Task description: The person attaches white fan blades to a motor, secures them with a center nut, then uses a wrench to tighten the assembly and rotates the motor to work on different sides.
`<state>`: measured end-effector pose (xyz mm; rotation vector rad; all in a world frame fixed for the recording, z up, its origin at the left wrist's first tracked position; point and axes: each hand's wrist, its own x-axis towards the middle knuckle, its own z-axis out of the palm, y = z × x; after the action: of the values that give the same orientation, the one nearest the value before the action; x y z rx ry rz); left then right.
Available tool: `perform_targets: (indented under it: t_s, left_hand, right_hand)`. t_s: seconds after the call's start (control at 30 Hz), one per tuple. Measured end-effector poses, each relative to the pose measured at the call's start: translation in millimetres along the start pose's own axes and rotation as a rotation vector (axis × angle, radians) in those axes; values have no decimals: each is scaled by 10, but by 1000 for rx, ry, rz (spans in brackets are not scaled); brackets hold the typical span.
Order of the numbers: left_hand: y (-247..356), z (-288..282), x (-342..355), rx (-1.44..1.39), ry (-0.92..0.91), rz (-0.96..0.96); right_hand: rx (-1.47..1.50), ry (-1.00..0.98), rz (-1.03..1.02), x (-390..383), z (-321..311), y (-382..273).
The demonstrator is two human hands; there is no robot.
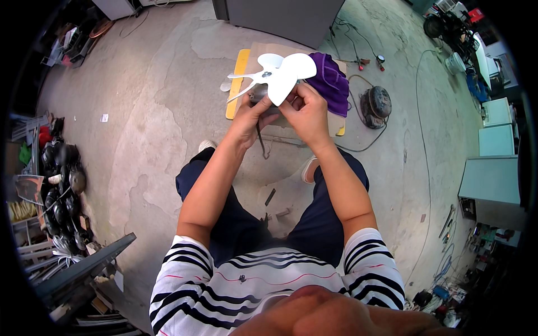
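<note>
My left hand (251, 119) is closed on the grey body of a small fan motor (259, 92), which carries a white bladed fan (297, 67). My right hand (305, 115) grips the same assembly from the right, its fingertips partly hidden by the lowest blade. A dark strip or lead (260, 140) hangs below my left hand. Under and behind the fan are a yellow-edged stool or board (241, 61) with brown cardboard (260, 49) on it, and a purple cloth (330, 89) at its right.
A black compressor (374, 107) with cords sits on the concrete floor (123, 168) to the right, near gauges (380, 61). A grey cabinet (277, 17) stands ahead. Piles of parts (64, 179) lie at left; pale panels (490, 179) and more clutter line the right.
</note>
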<state>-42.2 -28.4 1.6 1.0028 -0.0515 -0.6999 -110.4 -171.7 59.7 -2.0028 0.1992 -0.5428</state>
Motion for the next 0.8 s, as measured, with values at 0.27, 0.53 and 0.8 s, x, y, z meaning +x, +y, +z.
perform_targets:
  t_s: [0.27, 0.53, 0.8]
  left_hand:
    - [0, 84, -12, -29, 8, -25]
    - [-127, 46, -3, -121, -36, -69]
    - [-121, 77, 33, -160, -5, -51]
  right_hand:
    - [64, 101, -43, -13, 30, 49]
    - [96, 180, -70, 50, 74, 102]
    - [367, 430, -227, 175, -168, 138]
